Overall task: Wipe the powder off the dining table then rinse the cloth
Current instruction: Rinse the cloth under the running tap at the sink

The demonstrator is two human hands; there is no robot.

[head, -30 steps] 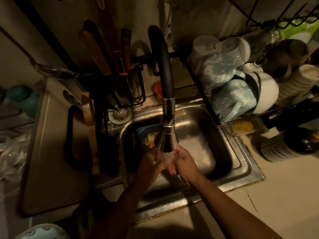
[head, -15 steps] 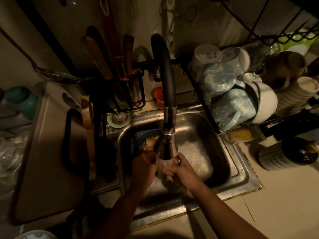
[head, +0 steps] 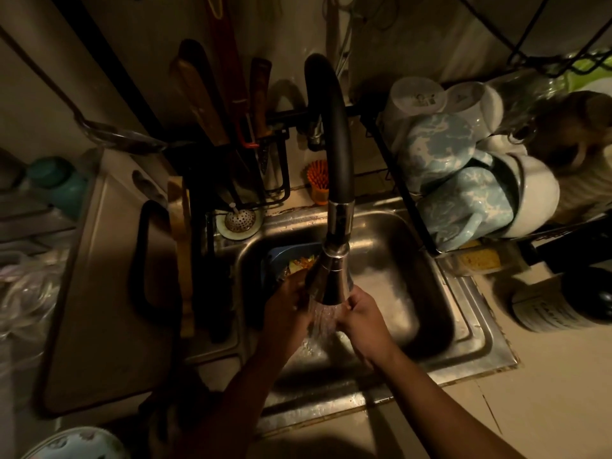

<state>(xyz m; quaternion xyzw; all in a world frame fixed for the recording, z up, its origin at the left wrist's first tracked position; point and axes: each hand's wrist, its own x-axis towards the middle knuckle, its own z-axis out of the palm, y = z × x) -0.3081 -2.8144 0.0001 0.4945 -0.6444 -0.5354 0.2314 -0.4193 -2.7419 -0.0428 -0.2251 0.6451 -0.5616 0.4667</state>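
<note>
Both hands are inside the steel sink, just under the spray head of the black faucet. Water runs down between them. My left hand and my right hand each pinch one end of a thin wet cloth that is stretched in the stream. In the dim light and the water the cloth is hard to make out. The dining table is out of view.
A blue basin with food scraps sits in the sink behind my left hand. A rack of blue and white mugs stands right of the sink, and a dark jar on the counter. Knives, a strainer and a board are at the left.
My hands have drawn slightly apart under the running water, and the cloth is now stretched between them instead of bunched. The view has shifted a little.
</note>
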